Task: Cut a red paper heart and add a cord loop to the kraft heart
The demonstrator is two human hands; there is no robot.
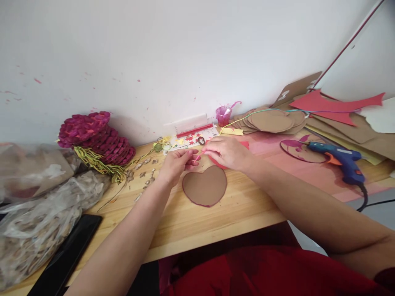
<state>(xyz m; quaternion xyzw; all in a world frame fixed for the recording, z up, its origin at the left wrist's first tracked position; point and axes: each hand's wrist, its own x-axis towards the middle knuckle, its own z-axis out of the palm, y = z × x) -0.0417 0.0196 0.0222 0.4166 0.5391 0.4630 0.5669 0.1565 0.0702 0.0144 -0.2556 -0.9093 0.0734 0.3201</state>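
Pinching a thin pink strip (198, 158) with the right hand (225, 151), between both hands and near the notch of the cardboard heart (205, 187) on the table (247, 211). Curling the left hand (177, 163) close to the pink strip's lower end (cannot tell whether gripping it).

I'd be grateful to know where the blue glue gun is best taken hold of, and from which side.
Probably by the handle of the glue gun, coming from the near right: it lies with the handle toward the person and the nozzle pointing left over a painted cardboard piece. Mind the cord at the handle's base.
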